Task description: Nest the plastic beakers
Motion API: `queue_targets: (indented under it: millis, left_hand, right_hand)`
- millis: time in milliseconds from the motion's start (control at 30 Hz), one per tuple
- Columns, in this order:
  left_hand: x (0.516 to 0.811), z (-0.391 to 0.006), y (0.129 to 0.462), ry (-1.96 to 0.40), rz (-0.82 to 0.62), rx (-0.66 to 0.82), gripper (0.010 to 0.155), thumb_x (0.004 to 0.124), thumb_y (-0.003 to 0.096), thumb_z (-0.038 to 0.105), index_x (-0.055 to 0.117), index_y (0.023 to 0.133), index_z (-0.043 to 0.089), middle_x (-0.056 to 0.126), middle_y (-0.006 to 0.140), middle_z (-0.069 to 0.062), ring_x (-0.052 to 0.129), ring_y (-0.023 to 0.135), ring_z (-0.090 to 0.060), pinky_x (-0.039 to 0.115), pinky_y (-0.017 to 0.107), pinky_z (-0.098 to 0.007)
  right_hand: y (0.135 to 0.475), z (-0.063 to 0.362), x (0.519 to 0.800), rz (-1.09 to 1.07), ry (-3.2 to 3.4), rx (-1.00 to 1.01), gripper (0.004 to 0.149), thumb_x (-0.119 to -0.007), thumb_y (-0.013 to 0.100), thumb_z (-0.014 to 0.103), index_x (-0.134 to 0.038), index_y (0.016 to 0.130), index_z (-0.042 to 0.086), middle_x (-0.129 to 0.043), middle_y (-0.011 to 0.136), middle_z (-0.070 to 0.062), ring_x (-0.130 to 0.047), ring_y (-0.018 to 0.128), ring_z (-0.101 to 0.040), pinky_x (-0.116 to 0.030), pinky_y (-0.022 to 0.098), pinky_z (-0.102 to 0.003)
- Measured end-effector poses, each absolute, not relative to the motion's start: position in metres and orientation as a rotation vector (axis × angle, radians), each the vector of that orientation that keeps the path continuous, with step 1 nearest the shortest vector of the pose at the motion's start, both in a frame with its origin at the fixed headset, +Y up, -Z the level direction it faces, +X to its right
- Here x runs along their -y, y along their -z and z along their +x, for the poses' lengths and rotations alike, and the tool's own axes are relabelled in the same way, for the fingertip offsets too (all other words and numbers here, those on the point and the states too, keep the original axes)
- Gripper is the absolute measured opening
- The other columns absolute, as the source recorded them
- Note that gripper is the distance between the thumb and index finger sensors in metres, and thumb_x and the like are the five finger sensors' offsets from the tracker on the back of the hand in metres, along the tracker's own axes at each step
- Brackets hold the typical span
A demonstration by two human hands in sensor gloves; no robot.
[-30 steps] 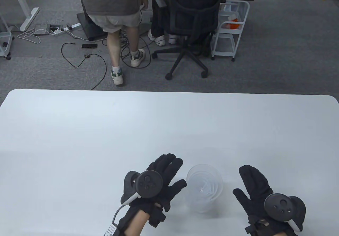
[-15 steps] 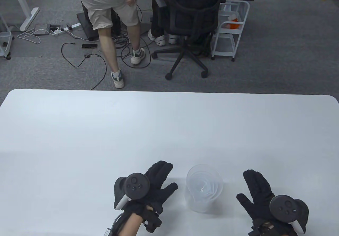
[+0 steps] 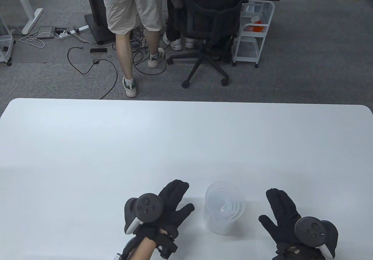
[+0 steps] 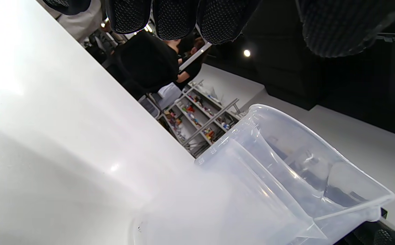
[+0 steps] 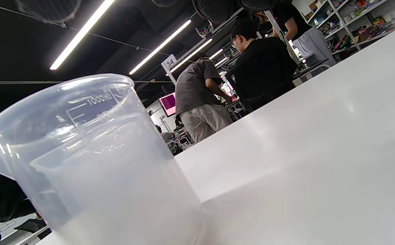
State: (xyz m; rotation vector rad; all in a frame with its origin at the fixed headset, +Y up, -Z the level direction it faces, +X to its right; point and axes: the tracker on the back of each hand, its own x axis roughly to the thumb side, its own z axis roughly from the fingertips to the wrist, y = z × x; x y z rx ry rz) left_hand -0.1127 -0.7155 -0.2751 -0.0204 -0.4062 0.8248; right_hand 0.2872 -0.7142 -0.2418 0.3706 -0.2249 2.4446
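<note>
A stack of clear plastic beakers [image 3: 224, 207] stands upright on the white table [image 3: 174, 143] near its front edge, smaller ones nested inside the largest. It also shows in the left wrist view [image 4: 269, 183] and in the right wrist view [image 5: 92, 163], where the outer beaker reads 1000ml. My left hand [image 3: 172, 201] lies flat and empty to the left of the stack, apart from it. My right hand [image 3: 279, 210] lies flat and empty to its right, also apart. Neither hand touches the beakers.
Beyond the table's far edge a person [image 3: 131, 24] stands on the carpet beside a black office chair [image 3: 212, 29], with a white trolley [image 3: 253, 29] and loose cables [image 3: 87, 61] on the floor.
My left hand has drawn back toward me and left, away from the beakers. My right hand has shifted slightly back. The person behind the table has stepped away.
</note>
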Motion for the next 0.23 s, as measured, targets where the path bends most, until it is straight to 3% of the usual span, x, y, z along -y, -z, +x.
queue_targets:
  millis: [233]
  left_hand:
    - [0.7160,-0.1124,0.2744,-0.826,-0.018,0.406,0.077,0.067,0.0439,0.065,0.055,0.106,0.022,0.049,0.114,-0.015,0.053,0.105,-0.051,0.051,0.069,-0.069]
  right_hand:
    - [0.2410,0.2878,0.7139,0.369,-2.447,0.233,0.080,-0.067,0.047,0.062,-0.038,0.105,0.014,-0.045,0.115,-0.020,-0.043,0.103,-0.051,-0.044,0.069,-0.066]
